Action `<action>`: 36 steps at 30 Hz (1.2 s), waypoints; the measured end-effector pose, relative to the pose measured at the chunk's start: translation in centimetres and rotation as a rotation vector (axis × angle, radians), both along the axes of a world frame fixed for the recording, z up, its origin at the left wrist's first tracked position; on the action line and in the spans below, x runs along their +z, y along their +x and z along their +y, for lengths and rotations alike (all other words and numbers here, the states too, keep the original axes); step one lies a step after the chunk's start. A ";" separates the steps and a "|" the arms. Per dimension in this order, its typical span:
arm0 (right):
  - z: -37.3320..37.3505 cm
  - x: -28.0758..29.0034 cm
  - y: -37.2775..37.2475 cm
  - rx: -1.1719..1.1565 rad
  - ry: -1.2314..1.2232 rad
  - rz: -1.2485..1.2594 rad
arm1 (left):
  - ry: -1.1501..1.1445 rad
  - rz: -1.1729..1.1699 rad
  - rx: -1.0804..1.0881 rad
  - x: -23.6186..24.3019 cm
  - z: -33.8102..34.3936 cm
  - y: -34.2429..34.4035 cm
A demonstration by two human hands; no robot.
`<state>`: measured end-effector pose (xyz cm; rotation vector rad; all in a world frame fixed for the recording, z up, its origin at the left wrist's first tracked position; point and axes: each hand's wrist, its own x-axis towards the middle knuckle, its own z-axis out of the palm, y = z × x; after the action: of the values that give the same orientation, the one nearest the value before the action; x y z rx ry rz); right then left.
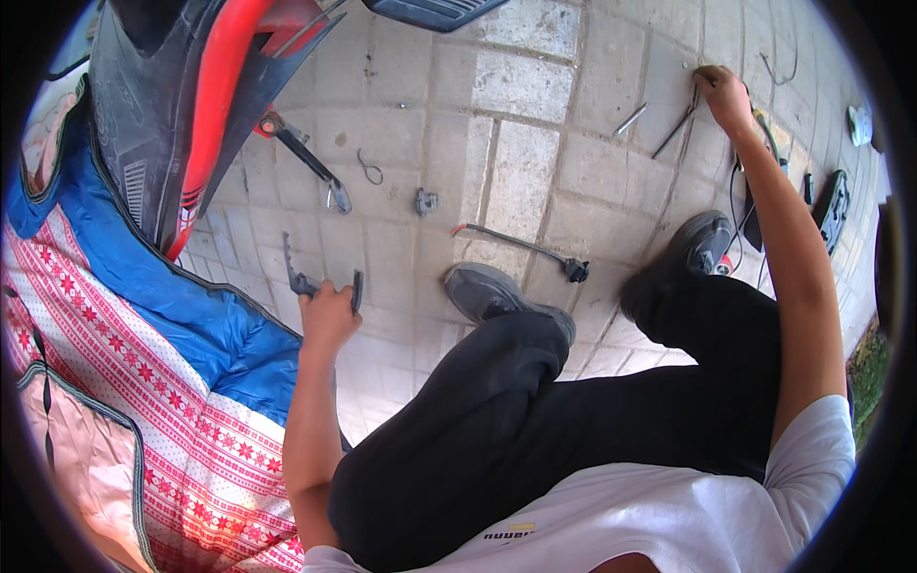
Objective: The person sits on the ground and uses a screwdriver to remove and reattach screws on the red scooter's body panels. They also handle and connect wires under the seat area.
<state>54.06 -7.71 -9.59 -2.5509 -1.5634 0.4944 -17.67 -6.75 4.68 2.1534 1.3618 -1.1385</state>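
gripping dark plastic bracket (320, 282) in left hand (330, 315); right hand (723, 95) closed on thin tool (676, 132) at paving far edge. overreach risk: could tip, drop bracket.

Scooter (191, 105) cut off at top edge; small tools (831, 205) by right rim too warped & tiny to ID.

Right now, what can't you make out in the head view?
- Left hand: grips a dark plastic part; the fist hides its middle.
- Right hand: on a thin metal tool; whether gripped or touched is unclear.
- Red and black vehicle: cut off by the top edge.
- Dark items by the right rim: too distorted to identify.
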 end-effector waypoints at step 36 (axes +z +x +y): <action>-9.1 5.6 -29.8 0.744 -0.480 0.354 | 0.052 -0.842 -0.016 -13.3 20.6 16.8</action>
<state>24.27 -16.82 -3.96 -1.8585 -2.4160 1.4476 -0.91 13.89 -8.64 2.2601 0.9698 -0.1175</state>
